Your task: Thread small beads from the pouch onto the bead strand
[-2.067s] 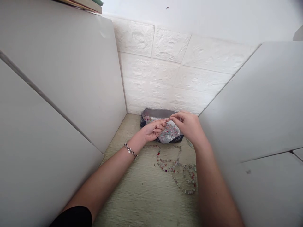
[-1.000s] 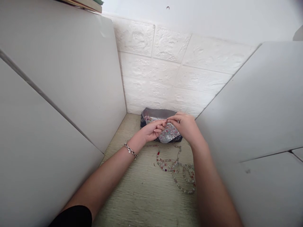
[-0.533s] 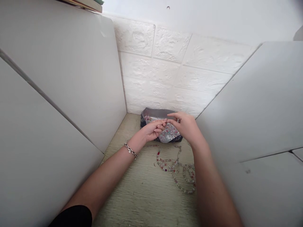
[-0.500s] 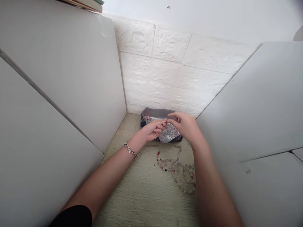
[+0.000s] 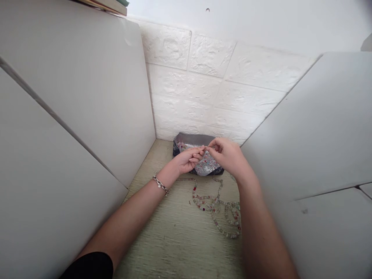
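Observation:
My left hand point(image 5: 192, 159) is closed in a pinch above an open bag of small beads point(image 5: 207, 164). Its fingertips meet those of my right hand point(image 5: 225, 153), whose thumb and index finger are also pinched together. Whatever lies between the fingertips is too small to make out. The bag has a dark patterned outside, a grey inner wall and a shiny lining with loose pink, red and pale beads. A long string of beads point(image 5: 215, 211) lies in loops on the surface below, partly hidden by my right forearm.
White panels point(image 5: 87, 77) rise on the left, and a white panel point(image 5: 314, 128) on the right. A white brick-textured wall point(image 5: 186, 85) closes the back. The tabletop point(image 5: 162, 232) is pale green with a grain. Books point(image 5: 109, 6) sit atop the left panel.
My right index finger has come down toward the thumb, closing the gap between them at the left fingertips. My left hand, the bag and the bead string stay put.

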Demonstrator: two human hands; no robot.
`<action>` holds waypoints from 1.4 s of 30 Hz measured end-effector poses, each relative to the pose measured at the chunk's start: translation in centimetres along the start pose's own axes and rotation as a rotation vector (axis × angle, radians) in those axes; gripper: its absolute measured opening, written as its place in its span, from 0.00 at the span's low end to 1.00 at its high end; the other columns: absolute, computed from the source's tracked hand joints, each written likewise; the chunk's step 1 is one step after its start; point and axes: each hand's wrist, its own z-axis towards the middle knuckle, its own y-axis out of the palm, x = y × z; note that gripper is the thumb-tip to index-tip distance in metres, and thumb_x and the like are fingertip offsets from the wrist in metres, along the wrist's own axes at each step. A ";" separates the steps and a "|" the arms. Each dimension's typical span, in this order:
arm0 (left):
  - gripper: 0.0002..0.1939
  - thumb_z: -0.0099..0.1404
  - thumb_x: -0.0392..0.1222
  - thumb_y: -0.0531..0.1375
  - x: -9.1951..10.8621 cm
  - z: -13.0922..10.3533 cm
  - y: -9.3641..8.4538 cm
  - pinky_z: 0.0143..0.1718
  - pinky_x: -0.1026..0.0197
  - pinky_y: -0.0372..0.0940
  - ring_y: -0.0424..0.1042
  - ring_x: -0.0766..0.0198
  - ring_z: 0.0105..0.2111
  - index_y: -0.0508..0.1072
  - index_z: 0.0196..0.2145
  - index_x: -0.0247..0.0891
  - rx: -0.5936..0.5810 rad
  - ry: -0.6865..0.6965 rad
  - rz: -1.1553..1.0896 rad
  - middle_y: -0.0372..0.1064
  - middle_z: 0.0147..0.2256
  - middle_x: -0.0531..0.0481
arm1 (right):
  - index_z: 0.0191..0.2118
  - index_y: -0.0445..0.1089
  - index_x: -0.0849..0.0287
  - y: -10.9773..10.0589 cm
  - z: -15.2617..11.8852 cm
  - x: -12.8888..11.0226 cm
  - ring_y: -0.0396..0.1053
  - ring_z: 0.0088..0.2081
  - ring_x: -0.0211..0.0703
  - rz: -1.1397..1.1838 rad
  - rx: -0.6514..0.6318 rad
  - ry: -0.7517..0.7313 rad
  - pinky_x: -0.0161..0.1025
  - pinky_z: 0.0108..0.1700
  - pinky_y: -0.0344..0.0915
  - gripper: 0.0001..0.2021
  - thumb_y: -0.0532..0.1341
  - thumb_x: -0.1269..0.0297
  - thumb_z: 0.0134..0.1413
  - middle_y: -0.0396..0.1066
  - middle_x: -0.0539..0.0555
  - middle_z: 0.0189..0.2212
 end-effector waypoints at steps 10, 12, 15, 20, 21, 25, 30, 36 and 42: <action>0.06 0.61 0.28 0.49 -0.1 -0.1 0.1 0.09 0.79 0.45 0.53 0.81 0.12 0.65 0.30 0.29 0.005 0.000 -0.012 0.53 0.19 0.57 | 0.27 0.67 0.58 0.2 0.2 0.2 0.59 0.25 0.36 -0.013 0.008 -0.022 0.34 0.29 0.53 0.06 0.53 0.68 0.48 0.66 0.50 0.23; 0.06 0.61 0.27 0.49 -0.1 -0.1 0.2 0.09 0.79 0.45 0.52 0.82 0.12 0.65 0.30 0.29 0.010 0.005 -0.004 0.54 0.19 0.57 | 0.27 0.67 0.58 0.3 0.3 0.4 0.59 0.25 0.36 -0.007 0.021 -0.030 0.34 0.29 0.53 0.07 0.53 0.67 0.48 0.66 0.50 0.23; 0.06 0.61 0.27 0.49 -0.1 -0.1 0.2 0.09 0.79 0.44 0.52 0.82 0.12 0.65 0.29 0.29 0.012 0.016 0.007 0.54 0.20 0.56 | 0.27 0.68 0.58 0.4 0.3 0.7 0.59 0.25 0.35 0.008 0.037 -0.041 0.34 0.29 0.53 0.07 0.54 0.67 0.48 0.66 0.49 0.23; 0.08 0.62 0.28 0.48 -0.1 -0.1 0.3 0.09 0.80 0.46 0.53 0.82 0.13 0.65 0.29 0.29 -0.001 0.028 0.031 0.55 0.20 0.55 | 0.28 0.70 0.57 0.7 0.4 0.9 0.60 0.26 0.35 0.013 0.052 -0.049 0.33 0.30 0.54 0.07 0.54 0.68 0.47 0.66 0.49 0.24; 0.09 0.62 0.28 0.48 -0.1 -0.1 0.3 0.09 0.80 0.46 0.53 0.82 0.13 0.65 0.28 0.28 0.002 0.032 0.043 0.55 0.20 0.55 | 0.28 0.70 0.57 0.8 0.4 0.9 0.60 0.26 0.35 0.012 0.053 -0.052 0.33 0.30 0.54 0.07 0.54 0.69 0.47 0.67 0.50 0.24; 0.09 0.62 0.29 0.49 -0.2 -0.1 0.4 0.09 0.80 0.46 0.53 0.82 0.13 0.66 0.28 0.28 0.019 0.063 0.093 0.55 0.20 0.55 | 0.29 0.72 0.57 0.9 0.4 0.8 0.60 0.27 0.36 0.015 0.042 -0.059 0.34 0.31 0.55 0.08 0.55 0.68 0.46 0.67 0.50 0.25; 0.08 0.62 0.30 0.50 -0.2 0.3 0.3 0.09 0.79 0.47 0.52 0.82 0.12 0.67 0.27 0.28 0.031 0.082 0.176 0.56 0.20 0.55 | 0.29 0.71 0.58 0.9 0.4 0.8 0.60 0.27 0.35 0.043 0.016 -0.038 0.34 0.31 0.54 0.08 0.54 0.68 0.46 0.68 0.50 0.25; 0.06 0.60 0.33 0.53 -0.1 0.3 0.4 0.08 0.79 0.45 0.51 0.82 0.12 0.67 0.28 0.29 0.067 0.117 0.190 0.55 0.19 0.57 | 0.25 0.64 0.59 1.0 0.1 0.9 0.57 0.23 0.34 0.071 -0.001 0.136 0.33 0.26 0.52 0.08 0.49 0.69 0.46 0.64 0.47 0.20; 0.07 0.61 0.32 0.52 -0.1 0.1 1.0 0.09 0.79 0.48 0.54 0.82 0.13 0.67 0.26 0.29 0.085 0.137 0.137 0.58 0.19 0.55 | 0.26 0.69 0.59 1.6 0.4 1.3 0.61 0.25 0.36 0.111 -0.029 0.165 0.34 0.29 0.54 0.12 0.53 0.58 0.47 0.69 0.49 0.22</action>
